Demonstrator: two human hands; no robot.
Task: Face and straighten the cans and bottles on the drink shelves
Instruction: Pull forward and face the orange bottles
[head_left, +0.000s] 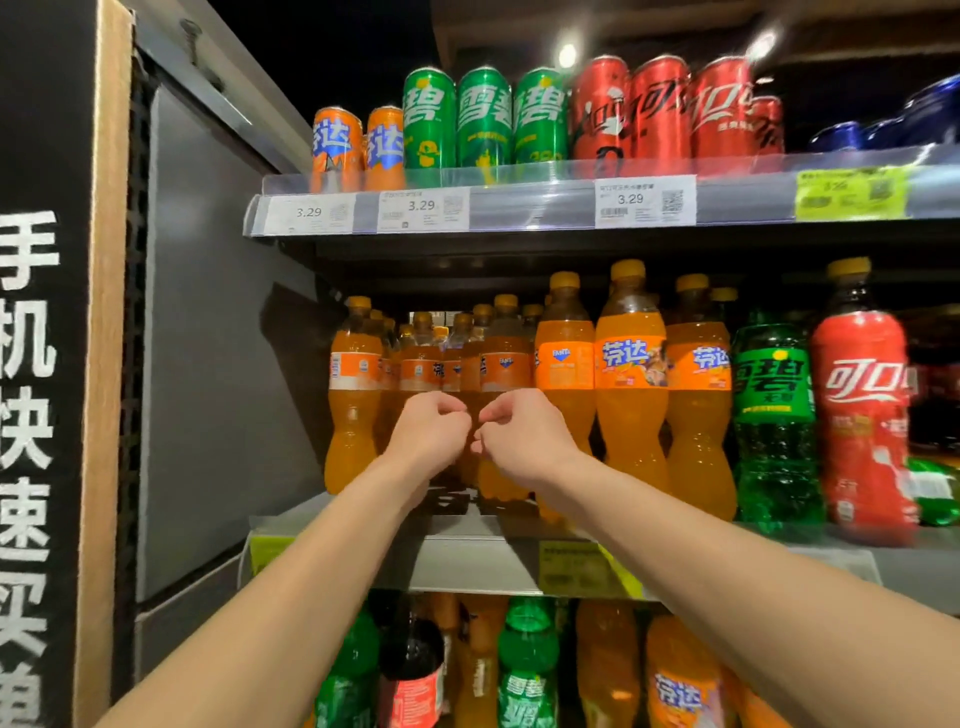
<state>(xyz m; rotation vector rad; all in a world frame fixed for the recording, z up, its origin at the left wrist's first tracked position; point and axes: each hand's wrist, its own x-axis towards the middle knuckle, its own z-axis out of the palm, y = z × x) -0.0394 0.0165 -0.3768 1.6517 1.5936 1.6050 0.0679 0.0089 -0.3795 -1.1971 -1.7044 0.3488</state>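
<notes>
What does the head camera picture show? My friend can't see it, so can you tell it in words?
Two hands, left hand and right hand, reach with curled fingers toward small orange bottles set back on the middle shelf. Bigger orange bottles, a green bottle and a red bottle stand to the right. Orange, green and red cans line the shelf above.

Dim overall, lit from ceiling lamps (567, 55) above with flare. Glare on the plastic price strip (519, 200). Deep shadow under the top shelf. Soft blur and bending at right edge.
</notes>
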